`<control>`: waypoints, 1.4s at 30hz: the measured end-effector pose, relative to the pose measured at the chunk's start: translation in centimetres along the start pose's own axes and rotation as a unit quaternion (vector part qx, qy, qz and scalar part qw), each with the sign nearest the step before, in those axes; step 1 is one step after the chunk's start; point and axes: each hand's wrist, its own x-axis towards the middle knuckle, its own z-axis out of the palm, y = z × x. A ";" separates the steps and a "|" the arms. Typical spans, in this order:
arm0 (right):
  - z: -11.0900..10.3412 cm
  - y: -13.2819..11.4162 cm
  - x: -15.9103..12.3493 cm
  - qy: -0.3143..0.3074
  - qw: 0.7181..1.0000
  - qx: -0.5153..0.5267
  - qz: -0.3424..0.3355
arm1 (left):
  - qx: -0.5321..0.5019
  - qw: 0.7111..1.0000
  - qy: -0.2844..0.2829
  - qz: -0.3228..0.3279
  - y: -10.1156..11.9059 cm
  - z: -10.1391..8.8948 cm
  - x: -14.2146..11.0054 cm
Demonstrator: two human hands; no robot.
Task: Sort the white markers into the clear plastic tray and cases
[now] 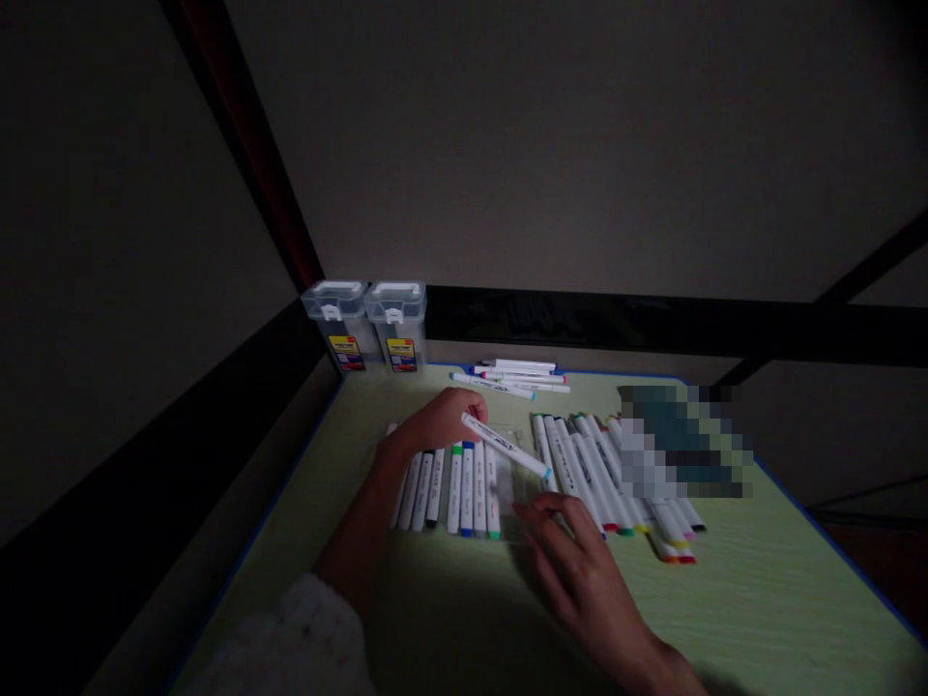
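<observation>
A white marker (507, 448) with light-blue ends slants down to the right, its upper end pinched in the fingers of my left hand (444, 420). Below and to the right of it is my right hand (584, 570), its fingers loosely bent and apart, with nothing seen in them. Its fingertips are close to a clear plastic tray (513, 535). Several white markers (468, 488) lie side by side in that tray, some with green, blue or black ends. My left forearm and hand cover part of this row.
To the right lies a spread of loose markers (591, 474), beside a blurred-out patch (685, 440). More markers (518, 377) rest at the back edge. Two clear lidded boxes (340, 324) stand at the back left of the green table (761, 599), near the wall.
</observation>
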 end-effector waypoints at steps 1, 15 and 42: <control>0.0 0.1 -0.1 0.016 1.000 0.004 0.004 | -0.003 1.000 -0.005 0.002 0.0 0.0 -0.1; 0.0 0.4 0.0 0.085 0.996 0.015 0.020 | -0.030 0.997 -0.064 0.009 0.7 -0.2 -0.2; -0.4 -0.1 -0.2 0.061 0.996 0.053 -0.029 | -0.091 0.993 0.047 0.055 0.2 0.0 0.2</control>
